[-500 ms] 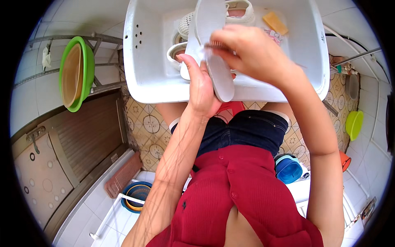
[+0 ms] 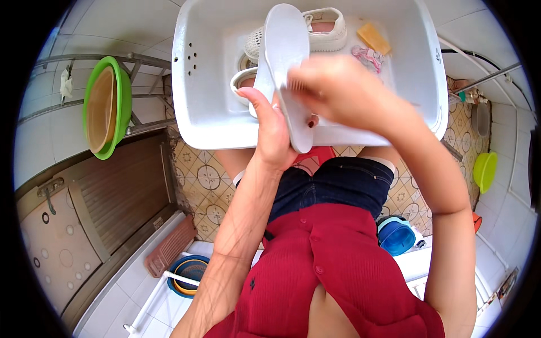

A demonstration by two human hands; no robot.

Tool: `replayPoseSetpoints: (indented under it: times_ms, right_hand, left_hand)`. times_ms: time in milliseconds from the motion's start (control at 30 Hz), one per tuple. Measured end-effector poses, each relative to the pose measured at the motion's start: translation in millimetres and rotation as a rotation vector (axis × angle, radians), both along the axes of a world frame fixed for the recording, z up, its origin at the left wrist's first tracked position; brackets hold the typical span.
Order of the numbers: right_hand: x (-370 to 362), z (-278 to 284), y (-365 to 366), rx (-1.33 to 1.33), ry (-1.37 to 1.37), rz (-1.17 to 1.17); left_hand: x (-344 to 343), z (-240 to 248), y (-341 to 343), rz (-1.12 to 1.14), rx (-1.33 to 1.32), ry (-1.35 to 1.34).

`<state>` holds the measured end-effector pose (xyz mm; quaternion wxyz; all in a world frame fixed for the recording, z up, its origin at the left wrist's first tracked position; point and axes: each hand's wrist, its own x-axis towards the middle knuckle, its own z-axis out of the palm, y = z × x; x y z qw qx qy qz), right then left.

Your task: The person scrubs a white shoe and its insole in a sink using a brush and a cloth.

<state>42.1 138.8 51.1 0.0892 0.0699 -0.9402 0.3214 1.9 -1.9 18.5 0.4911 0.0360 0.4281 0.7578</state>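
A long pale insole [image 2: 286,42] is tilted over the white sink [image 2: 225,139]. My left hand [image 2: 271,138] holds its near end from the left, thumb raised and some fingers hidden behind it. My right hand [image 2: 344,84], blurred by motion, is closed on a small brush [image 2: 297,86] with brown bristles. The brush is at the insole's middle; whether it touches is unclear. Behind the insole lie a white shoe [image 2: 333,38] and another white shoe [image 2: 239,84], partly covered. Another flat white piece shows just under the insole.
A yellow soap bar [image 2: 373,38] and a crumpled pink-and-white piece [image 2: 369,58] lie in the sink's right side. Green and tan basins [image 2: 107,107] hang on a metal rack at left. A blue basin [image 2: 396,236] stands at lower right, and a yellow-green basin [image 2: 485,172] farther right.
My right hand and the brush have moved along the insole toward me. The insole's near end has shifted slightly nearer, and its far part is now less covered by my right hand.
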Motion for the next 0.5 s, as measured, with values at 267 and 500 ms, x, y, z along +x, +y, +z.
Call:
replayPoseSetpoints:
  times_ms: [267, 500]
  right_hand:
    - [-4, 3, 24, 0.065, 0.052, -0.171]
    - [2, 4, 10, -0.104, 0.19, -0.07]
  left_hand:
    - [-2, -10, -9, -0.066, 0.018, 0.018]
    - [-8, -14, -10, -0.02, 0.122, -0.216]
